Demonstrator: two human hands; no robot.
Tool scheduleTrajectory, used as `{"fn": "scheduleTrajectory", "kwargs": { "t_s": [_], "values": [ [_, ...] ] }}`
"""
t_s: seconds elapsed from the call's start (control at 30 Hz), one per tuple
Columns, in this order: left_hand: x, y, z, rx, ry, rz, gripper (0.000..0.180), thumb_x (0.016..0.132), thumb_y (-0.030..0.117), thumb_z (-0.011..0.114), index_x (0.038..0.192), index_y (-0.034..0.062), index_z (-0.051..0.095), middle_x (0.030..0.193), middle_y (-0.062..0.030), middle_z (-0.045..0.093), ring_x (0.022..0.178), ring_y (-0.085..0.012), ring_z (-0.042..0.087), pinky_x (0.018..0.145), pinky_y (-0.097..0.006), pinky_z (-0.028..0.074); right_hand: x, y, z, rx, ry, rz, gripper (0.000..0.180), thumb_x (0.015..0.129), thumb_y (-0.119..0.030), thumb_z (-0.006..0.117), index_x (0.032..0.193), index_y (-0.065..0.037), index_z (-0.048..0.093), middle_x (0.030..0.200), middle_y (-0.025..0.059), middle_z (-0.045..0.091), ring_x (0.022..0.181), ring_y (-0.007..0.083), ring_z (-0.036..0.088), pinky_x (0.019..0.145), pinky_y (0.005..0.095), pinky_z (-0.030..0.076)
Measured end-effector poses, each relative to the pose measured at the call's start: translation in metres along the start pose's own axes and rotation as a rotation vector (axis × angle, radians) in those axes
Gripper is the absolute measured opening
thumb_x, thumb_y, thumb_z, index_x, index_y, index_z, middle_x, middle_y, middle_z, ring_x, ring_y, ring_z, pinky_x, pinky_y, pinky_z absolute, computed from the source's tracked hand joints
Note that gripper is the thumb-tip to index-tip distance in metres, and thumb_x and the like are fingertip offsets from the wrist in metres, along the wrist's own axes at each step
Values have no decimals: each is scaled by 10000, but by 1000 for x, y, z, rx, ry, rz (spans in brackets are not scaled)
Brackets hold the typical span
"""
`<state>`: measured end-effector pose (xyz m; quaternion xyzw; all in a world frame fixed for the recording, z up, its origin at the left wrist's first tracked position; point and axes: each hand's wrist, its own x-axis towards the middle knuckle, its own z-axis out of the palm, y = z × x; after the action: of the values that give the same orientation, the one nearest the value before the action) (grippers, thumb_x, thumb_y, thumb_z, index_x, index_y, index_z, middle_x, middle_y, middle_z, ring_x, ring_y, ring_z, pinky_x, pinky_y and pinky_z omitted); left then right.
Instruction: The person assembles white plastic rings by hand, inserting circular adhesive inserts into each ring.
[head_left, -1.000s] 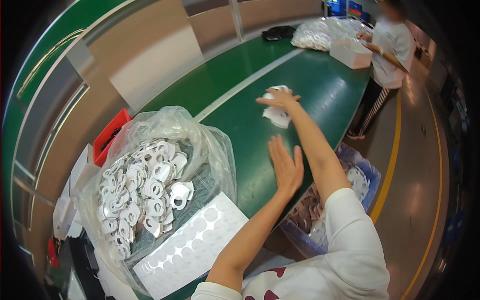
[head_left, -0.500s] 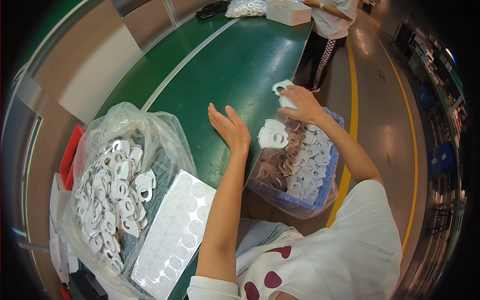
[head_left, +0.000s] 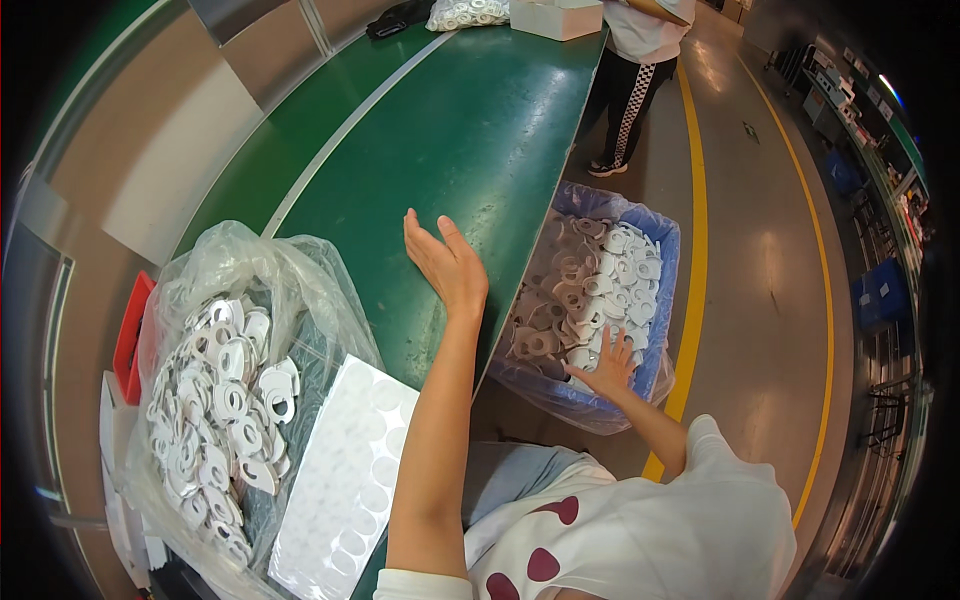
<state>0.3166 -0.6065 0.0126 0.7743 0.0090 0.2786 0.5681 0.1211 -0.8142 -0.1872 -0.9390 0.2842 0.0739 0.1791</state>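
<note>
Green conveyor belt (head_left: 450, 130) lies under my open, empty left hand (head_left: 447, 265); my right hand (head_left: 605, 370), fingers spread, rests on white rings (head_left: 600, 290) in the blue bin (head_left: 655, 360) below, beside grey flooring (head_left: 740, 250).

Green conveyor table (head_left: 470, 130) — clear bag of white rings (head_left: 225, 390), white sticker sheet (head_left: 345, 475), far white box (head_left: 555, 15)

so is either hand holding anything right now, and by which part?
Nothing held. Left hand is open, flat over the green table. Right hand is spread on the white parts in the blue bin, no grip visible.
</note>
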Motion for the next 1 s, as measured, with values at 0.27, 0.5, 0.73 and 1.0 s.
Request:
{"fn": "scheduleTrajectory", "kwargs": {
  "t_s": [0.27,0.5,0.73,1.0],
  "values": [
    [31,-24,37,-11,-91,-46,513,991,269,391,1357,-78,299,1384,-242,361,1299,-376,318,1077,-446,256,220,12,92,-262,-29,46,1227,589,-602,760,1508,-219,43,1522,228,103,1383,508,-51,983,744,166],
    [38,-37,97,-64,-164,-12,504,993,270,397,1349,-77,311,1368,-239,366,1279,-365,341,1061,-433,280,432,22,115,-191,62,54,1028,701,-457,728,1495,-311,92,1531,132,161,1387,436,134,943,666,295],
    [10,-44,115,-13,-148,16,480,986,238,406,1334,-84,330,1339,-258,385,1231,-363,388,1029,-416,318,334,-60,125,-172,-113,-63,892,769,-450,647,1479,-388,110,1559,149,69,1337,576,71,957,778,138],
    [-66,-2,114,-3,-133,35,477,978,255,435,1303,-88,367,1321,-243,405,1199,-332,426,997,-398,353,109,57,82,29,-319,-46,833,804,-604,544,1490,-338,155,1574,110,47,1408,430,102,1047,682,142]
  ]
}}
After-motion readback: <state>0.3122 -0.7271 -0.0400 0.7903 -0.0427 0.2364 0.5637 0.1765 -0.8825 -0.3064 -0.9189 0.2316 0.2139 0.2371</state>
